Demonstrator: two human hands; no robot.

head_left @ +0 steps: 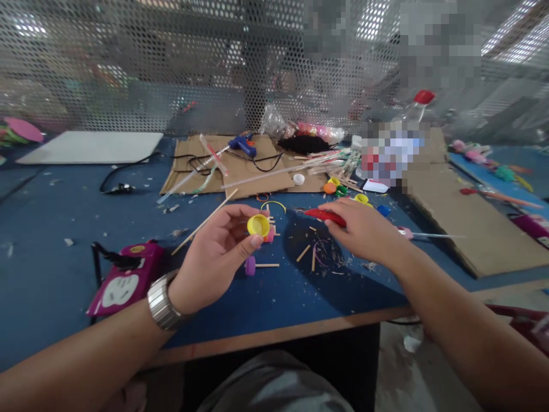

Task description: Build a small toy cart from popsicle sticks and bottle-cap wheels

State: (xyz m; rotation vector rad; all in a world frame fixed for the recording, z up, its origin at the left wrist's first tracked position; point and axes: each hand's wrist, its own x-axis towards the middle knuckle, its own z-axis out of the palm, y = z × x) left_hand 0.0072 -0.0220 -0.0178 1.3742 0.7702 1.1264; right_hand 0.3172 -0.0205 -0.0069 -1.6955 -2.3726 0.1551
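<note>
My left hand (214, 254), with a metal watch band at the wrist, pinches a yellow bottle cap (258, 225) between thumb and fingers, its hollow side facing me. My right hand (364, 226) is closed over a red-handled tool (325, 216) that looks like pliers. Its metal tip points left, and its exact jaw shape is blurred. A thin yellow ring (277, 203) lies between the two hands. Just behind the left hand are a pinkish-red cap (270, 233) and short sticks. A purple cap (250, 265) with a stick through it lies below them.
A magenta power strip (128, 274) stands at the left. Cardboard (257, 180) at the back carries a blue glue gun (243, 145) and its cable. Coloured caps (342, 190) lie beyond my right hand. Stick pieces (303, 253) and scraps litter the blue table (274, 309). A mesh screen rises behind.
</note>
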